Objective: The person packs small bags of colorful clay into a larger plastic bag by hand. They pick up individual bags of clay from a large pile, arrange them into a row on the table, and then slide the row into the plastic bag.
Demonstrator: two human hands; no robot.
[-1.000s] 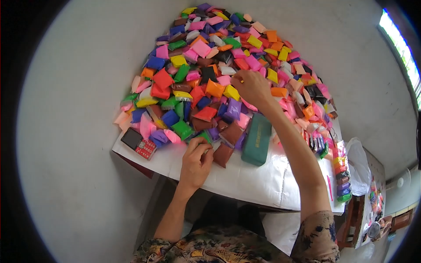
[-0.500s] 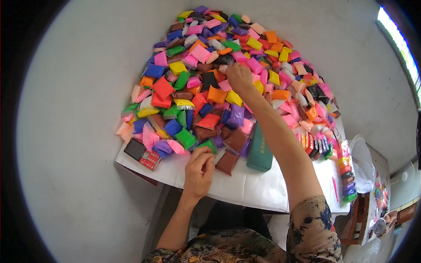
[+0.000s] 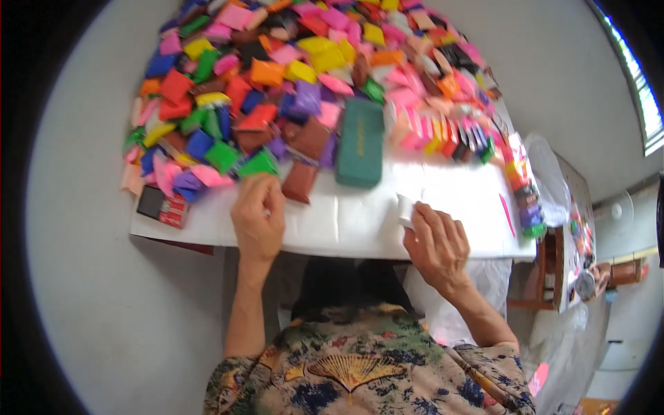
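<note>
My right hand (image 3: 439, 242) is over the front of the white-covered table (image 3: 321, 225), with a small white packet (image 3: 406, 210) pinched between thumb and fingers. To the left, my left hand (image 3: 259, 214) has its fingers curled together; whatever may be inside them is hidden. Just beyond its knuckles lies a green packet (image 3: 259, 163), and a brown packet (image 3: 300, 181) is beside it on the right. A dark green case (image 3: 360, 144) lies between the two hands, farther back. Behind it spreads a big heap of colourful soft packets (image 3: 266, 72).
A red and black calculator-like device (image 3: 162, 205) sits at the left front edge. At right are a row of small coloured packets (image 3: 443, 136), a pink stick (image 3: 507, 214), a stacked multicoloured pack (image 3: 529, 200) and a clear plastic bag (image 3: 546, 173).
My right hand has come back from the heap to the table's front, now with a white packet in it. The view has tipped down and shifted right; my left hand stays curled near the green packet.
</note>
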